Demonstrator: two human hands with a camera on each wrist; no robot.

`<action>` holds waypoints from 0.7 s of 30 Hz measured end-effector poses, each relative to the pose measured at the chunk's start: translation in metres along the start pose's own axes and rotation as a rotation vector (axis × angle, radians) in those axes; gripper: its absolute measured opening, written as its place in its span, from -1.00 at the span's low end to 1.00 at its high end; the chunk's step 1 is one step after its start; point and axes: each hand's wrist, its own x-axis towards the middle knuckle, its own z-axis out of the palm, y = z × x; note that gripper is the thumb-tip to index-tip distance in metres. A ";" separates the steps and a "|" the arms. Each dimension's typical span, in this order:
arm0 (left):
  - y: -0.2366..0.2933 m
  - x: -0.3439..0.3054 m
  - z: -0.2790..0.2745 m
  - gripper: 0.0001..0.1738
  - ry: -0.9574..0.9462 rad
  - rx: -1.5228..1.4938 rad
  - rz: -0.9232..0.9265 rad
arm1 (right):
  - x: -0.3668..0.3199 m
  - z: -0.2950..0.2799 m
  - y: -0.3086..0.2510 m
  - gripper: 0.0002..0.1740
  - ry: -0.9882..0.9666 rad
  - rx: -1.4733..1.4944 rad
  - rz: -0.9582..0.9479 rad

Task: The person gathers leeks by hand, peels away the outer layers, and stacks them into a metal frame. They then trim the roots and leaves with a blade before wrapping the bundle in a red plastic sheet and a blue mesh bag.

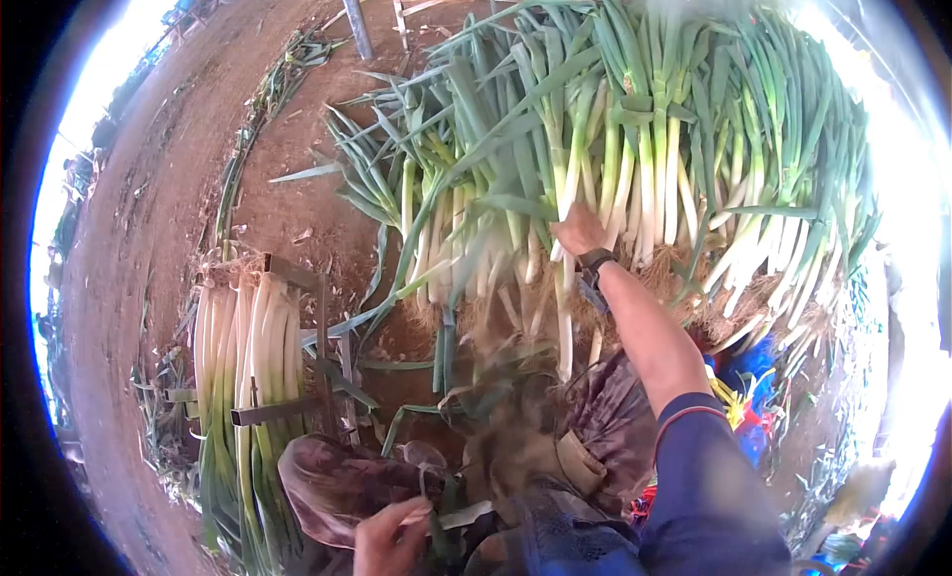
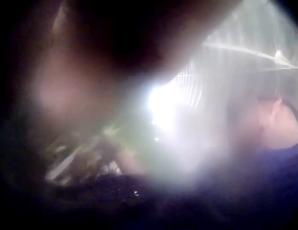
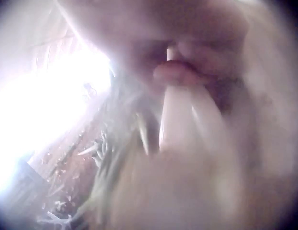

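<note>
My right hand (image 1: pixel 582 229) reaches into a wide pile of leeks (image 1: pixel 650 170) and grips a leek by its white stalk (image 1: pixel 565 328), whose lower end hangs toward me. In the right wrist view, curled fingers (image 3: pixel 180 74) wrap pale stalks (image 3: pixel 178 115), blurred below. Low over my lap, my left hand (image 1: pixel 392 536) is bent with thumb and fingers close together, beside a green leaf piece (image 1: pixel 446 531) and a pale strip (image 1: pixel 466 515). Whether it holds either one I cannot tell; the left wrist view is dark and blurred.
At the left, a bundle of leeks (image 1: pixel 248 348) lies in a metal frame (image 1: pixel 273 411), roots away from me. Loose leaves (image 1: pixel 352 383) litter the brown dirt ground (image 1: pixel 297 199). A metal post (image 1: pixel 354 21) stands at the back. Colourful strings (image 1: pixel 749 388) lie right of my knee.
</note>
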 end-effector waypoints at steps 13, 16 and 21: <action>-0.028 0.189 0.057 -0.38 -0.098 -1.072 0.146 | -0.220 0.024 -0.101 -0.55 -0.514 0.330 -0.658; -0.061 0.198 0.073 -0.46 -0.062 -1.137 0.019 | -0.228 0.048 -0.083 -0.53 -1.173 0.343 -0.572; -0.116 0.225 0.088 -0.65 0.147 -1.305 -0.322 | -0.156 0.024 -0.080 -0.53 -1.143 0.050 -0.525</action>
